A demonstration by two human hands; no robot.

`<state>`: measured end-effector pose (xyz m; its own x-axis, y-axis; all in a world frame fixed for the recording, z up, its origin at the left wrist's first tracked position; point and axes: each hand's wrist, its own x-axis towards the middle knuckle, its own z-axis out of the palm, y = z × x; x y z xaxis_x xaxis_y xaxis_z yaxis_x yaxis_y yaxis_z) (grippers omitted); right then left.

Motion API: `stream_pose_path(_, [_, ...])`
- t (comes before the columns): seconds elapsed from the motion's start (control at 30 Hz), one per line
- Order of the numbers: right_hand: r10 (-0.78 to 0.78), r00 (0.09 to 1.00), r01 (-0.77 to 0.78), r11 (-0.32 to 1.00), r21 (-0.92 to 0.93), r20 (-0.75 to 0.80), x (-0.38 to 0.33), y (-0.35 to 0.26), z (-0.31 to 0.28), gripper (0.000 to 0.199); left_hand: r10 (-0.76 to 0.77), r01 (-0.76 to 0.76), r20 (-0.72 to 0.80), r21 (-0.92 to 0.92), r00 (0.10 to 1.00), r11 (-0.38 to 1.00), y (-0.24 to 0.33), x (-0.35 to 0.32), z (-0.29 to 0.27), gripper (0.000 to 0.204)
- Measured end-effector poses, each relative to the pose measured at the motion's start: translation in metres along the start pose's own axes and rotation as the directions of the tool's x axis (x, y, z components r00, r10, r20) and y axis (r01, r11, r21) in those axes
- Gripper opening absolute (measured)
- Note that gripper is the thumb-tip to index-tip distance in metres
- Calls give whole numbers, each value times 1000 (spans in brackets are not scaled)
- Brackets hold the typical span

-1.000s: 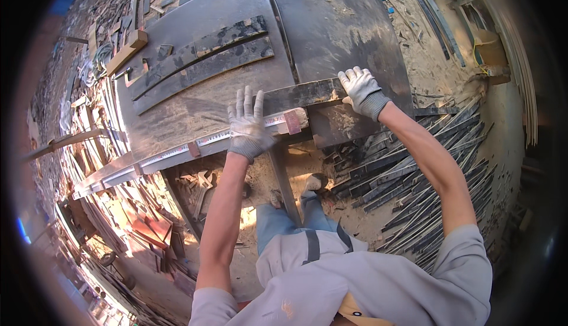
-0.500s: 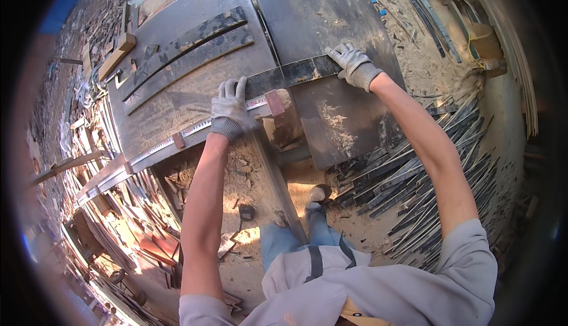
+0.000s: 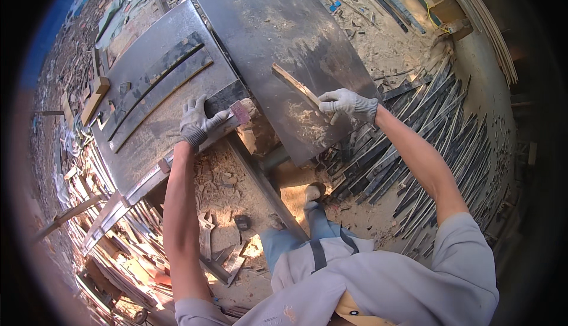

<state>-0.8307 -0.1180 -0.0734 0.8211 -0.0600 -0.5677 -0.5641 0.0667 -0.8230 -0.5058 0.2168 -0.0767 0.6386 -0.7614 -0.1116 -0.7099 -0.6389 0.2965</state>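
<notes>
While a person leans over a dusty metal saw table (image 3: 278, 24) at the frame's centre, the gloved right hand (image 3: 346, 104) closes its fingers (image 3: 331, 108) around the near end of a thin wooden strip (image 3: 293, 83), which slants up-left across the table. The gloved left hand (image 3: 195, 122), left of centre, presses spread fingers on a dark board (image 3: 228, 98). Many cut strips (image 3: 402, 148) already lie heaped at lower right; two dark slats (image 3: 160, 83) wait at upper left.

Your right hand (image 3: 346, 102) grips a thin wood strip (image 3: 294, 84), pale-edged and dusty, lying flat on the steel table, running toward ten o'clock. Your left hand (image 3: 197, 122) presses a dark plank (image 3: 228, 98) whose end points toward three o'clock.
</notes>
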Motion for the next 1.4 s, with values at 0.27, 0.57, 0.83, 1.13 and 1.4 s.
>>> stream_pose_path(0.27, [-403, 887, 64, 593, -803, -226, 64, -71, 4, 77, -246, 253, 61, -157, 967, 955, -62, 16, -28, 45])
stream_pose_path(0.57, [-442, 890, 171, 87, -981, 116, 171, -118, 51, 73, 96, -84, -140, 91, 985, 992, 26, -30, 9, 144])
stream_pose_path(0.83, [-437, 886, 229, 130, -965, 152, 177, -81, 53, 76, 109, -111, 29, 90, 994, 990, 17, -1, 20, 112])
stream_pose_path(1.13, [-478, 876, 146, 142, -979, 61, 181, -63, 56, 76, 174, -184, -227, -23, 958, 983, 12, -6, 37, 98])
stream_pose_path(1.4, [-412, 911, 29, 136, -990, -30, 188, -70, 73, 74, 137, -138, -156, 9, 978, 990, 10, -5, 45, 108])
